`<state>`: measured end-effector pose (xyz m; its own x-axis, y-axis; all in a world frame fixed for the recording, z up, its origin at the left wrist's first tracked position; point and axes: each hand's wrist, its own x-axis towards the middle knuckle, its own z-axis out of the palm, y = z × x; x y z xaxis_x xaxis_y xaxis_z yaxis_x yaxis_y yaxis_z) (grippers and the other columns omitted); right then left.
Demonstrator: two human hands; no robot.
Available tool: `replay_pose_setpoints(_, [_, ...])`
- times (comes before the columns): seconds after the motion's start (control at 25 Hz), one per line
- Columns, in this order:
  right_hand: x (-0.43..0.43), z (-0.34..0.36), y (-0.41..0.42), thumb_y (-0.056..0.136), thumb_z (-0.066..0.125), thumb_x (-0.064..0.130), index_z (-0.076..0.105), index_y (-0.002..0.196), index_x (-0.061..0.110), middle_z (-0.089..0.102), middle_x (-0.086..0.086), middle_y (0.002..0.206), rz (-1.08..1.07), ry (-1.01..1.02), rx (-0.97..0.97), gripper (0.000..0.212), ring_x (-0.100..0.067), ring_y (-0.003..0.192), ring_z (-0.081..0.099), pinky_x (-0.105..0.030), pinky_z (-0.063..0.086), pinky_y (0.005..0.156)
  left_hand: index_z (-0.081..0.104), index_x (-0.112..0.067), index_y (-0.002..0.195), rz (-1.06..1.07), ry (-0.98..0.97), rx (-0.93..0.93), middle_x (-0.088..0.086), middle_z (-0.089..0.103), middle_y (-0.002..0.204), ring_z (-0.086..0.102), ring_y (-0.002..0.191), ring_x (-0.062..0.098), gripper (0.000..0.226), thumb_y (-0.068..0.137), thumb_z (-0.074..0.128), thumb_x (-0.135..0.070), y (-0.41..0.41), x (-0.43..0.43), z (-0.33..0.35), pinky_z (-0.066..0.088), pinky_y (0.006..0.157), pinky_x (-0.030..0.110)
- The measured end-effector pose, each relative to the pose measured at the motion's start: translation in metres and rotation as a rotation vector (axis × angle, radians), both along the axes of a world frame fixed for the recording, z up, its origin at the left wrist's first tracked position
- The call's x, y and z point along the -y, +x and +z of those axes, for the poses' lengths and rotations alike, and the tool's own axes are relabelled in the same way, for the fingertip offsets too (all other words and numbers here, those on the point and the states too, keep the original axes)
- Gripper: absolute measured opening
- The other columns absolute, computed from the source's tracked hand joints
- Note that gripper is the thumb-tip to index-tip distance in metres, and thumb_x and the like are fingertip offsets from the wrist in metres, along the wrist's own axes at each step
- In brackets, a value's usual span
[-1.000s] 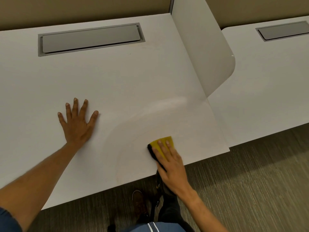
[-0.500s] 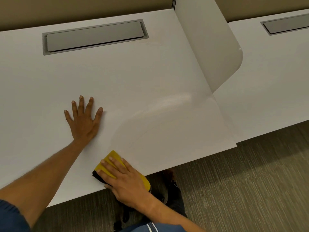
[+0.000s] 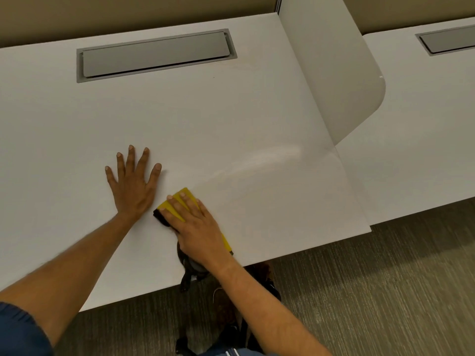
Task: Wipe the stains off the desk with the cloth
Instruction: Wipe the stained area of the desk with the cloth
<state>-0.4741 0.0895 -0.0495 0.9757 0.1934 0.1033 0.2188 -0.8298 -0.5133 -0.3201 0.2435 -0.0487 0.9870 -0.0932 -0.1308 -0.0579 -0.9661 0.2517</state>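
Observation:
My right hand point(image 3: 196, 227) lies flat on a yellow cloth with a dark underside point(image 3: 177, 204), pressing it onto the white desk point(image 3: 231, 111) near the front edge. Most of the cloth is hidden under my palm; its yellow corner shows past my fingertips and a strip shows at the right of my hand. My left hand point(image 3: 132, 183) rests palm down with fingers spread on the desk, just left of the cloth. A faint curved wipe mark point(image 3: 270, 155) arcs across the desk to the right. No distinct stain is visible.
A grey cable hatch point(image 3: 154, 53) is set into the desk at the back. A white divider panel point(image 3: 334, 73) stands along the desk's right edge, with a second white desk point(image 3: 424, 124) beyond it. Carpet floor point(image 3: 385, 291) and my shoes lie below the front edge.
My right hand has slid the cloth from the front right part of the desk leftward and then slightly away from me, ending beside my left hand. My left hand has stayed planted.

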Motion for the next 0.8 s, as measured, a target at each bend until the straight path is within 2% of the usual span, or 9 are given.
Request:
replay_pose_setpoints(0.2, [0.060, 0.003, 0.028, 0.095, 0.056, 0.011, 0.044, 0.151, 0.026, 0.033, 0.000, 0.164, -0.138, -0.013, 0.010, 0.059, -0.026, 0.157, 0.016, -0.044, 0.022, 0.125, 0.011, -0.043, 0.161, 0.006, 0.015, 0.013, -0.007, 0.005, 0.173, -0.004, 0.159, 0.020, 0.072, 0.097, 0.012, -0.076, 0.001, 0.001, -0.002, -0.015, 0.121, 0.045])
replay_pose_setpoints(0.4, [0.131, 0.005, 0.040, 0.100, 0.057, 0.018, 0.048, 0.150, 0.023, 0.039, -0.002, 0.162, -0.251, -0.039, 0.019, 0.050, -0.028, 0.155, 0.024, -0.046, 0.030, 0.122, 0.013, -0.042, 0.162, 0.004, 0.019, 0.008, -0.006, 0.006, 0.173, -0.003, 0.160, 0.021, 0.072, 0.097, 0.014, -0.074, -0.001, 0.003, 0.002, -0.011, 0.122, 0.047])
replay_pose_setpoints(0.6, [0.205, 0.008, 0.038, 0.104, 0.052, 0.025, 0.046, 0.151, 0.022, 0.038, -0.004, 0.162, -0.349, -0.083, -0.012, 0.047, -0.029, 0.155, 0.023, -0.047, 0.031, 0.121, 0.016, -0.041, 0.161, 0.004, 0.030, -0.002, -0.005, 0.008, 0.173, -0.002, 0.160, 0.021, 0.071, 0.098, 0.018, -0.073, -0.002, 0.006, 0.006, -0.014, 0.120, 0.044])
replay_pose_setpoints(0.8, [0.267, 0.013, 0.023, 0.106, 0.051, 0.025, 0.043, 0.153, 0.022, 0.034, -0.003, 0.164, -0.467, -0.106, -0.038, 0.048, -0.028, 0.156, 0.020, -0.046, 0.029, 0.122, 0.017, -0.042, 0.161, 0.002, 0.044, -0.010, -0.005, 0.009, 0.173, -0.002, 0.159, 0.021, 0.073, 0.096, 0.016, -0.076, -0.004, 0.007, 0.010, -0.026, 0.111, 0.029])
